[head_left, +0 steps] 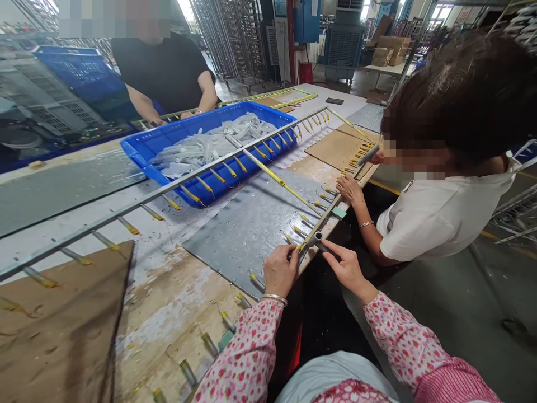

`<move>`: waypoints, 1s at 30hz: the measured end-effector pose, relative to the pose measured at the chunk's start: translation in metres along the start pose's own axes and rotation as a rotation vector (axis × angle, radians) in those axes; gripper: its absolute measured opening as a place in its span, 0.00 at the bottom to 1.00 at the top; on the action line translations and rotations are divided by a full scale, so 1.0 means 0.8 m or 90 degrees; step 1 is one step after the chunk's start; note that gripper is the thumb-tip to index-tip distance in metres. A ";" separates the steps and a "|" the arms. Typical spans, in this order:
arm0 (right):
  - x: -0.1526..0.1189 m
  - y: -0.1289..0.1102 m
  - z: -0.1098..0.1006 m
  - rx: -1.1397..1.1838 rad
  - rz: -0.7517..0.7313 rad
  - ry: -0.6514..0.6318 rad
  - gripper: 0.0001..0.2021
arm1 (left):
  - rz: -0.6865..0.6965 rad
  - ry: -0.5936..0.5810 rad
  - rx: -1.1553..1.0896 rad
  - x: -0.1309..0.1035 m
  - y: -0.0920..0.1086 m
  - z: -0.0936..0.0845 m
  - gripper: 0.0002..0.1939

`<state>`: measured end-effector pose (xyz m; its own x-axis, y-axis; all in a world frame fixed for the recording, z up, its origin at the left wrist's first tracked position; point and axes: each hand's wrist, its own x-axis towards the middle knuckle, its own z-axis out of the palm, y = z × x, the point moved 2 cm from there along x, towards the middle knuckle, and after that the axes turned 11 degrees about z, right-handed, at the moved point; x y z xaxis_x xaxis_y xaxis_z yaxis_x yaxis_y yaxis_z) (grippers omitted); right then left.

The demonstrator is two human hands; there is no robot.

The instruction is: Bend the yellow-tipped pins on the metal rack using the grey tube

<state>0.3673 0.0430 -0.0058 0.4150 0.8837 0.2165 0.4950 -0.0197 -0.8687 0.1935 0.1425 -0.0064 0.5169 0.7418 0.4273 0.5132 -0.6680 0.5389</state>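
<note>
A short grey tube (311, 242) with a round open end lies along the near bar of a long frame with yellow-coated hooks (307, 221). My left hand (280, 272) is closed at the tube's left end, next to the bar. From the right, my right hand (347, 272) reaches in, with thumb and index finger at the tube's open end. The exact contact of those fingertips is hard to make out. Grey sleeves with yellow tips sit on several hooks beside my hands. A green block (339, 212) is at the table edge just beyond.
A blue basket (146, 162) of pale grey pieces stands under the frame's far bar (168, 187). To my right, a co-worker in white (453, 212) has hands on the same frame, one with a grey tube (368, 155). Another person (168, 73) works opposite. Cardboard (54, 324) lies at left.
</note>
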 end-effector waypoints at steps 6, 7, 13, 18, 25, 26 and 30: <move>-0.001 -0.012 -0.007 -0.007 -0.021 0.028 0.16 | 0.024 0.013 0.003 -0.002 0.000 0.002 0.10; -0.002 -0.015 -0.009 -0.007 -0.033 0.045 0.16 | 0.026 0.013 0.005 -0.002 0.000 0.002 0.10; -0.011 -0.012 -0.008 -0.064 -0.110 0.085 0.15 | 0.025 0.020 0.006 -0.004 -0.001 0.005 0.09; -0.011 -0.018 -0.012 -0.131 -0.118 0.027 0.15 | 0.013 0.013 0.001 -0.003 -0.003 0.007 0.09; -0.010 -0.021 -0.016 -0.085 -0.173 0.086 0.15 | 0.005 0.012 0.001 -0.002 -0.004 0.008 0.08; -0.009 -0.018 -0.014 -0.110 -0.160 0.049 0.15 | 0.006 0.010 0.002 -0.002 -0.004 0.007 0.08; -0.008 -0.022 -0.019 -0.092 -0.157 0.045 0.15 | 0.017 0.010 -0.001 -0.003 -0.002 0.007 0.08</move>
<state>0.3677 0.0304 0.0150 0.3192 0.8351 0.4480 0.6890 0.1201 -0.7147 0.1951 0.1416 -0.0124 0.5202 0.7241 0.4529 0.4979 -0.6880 0.5280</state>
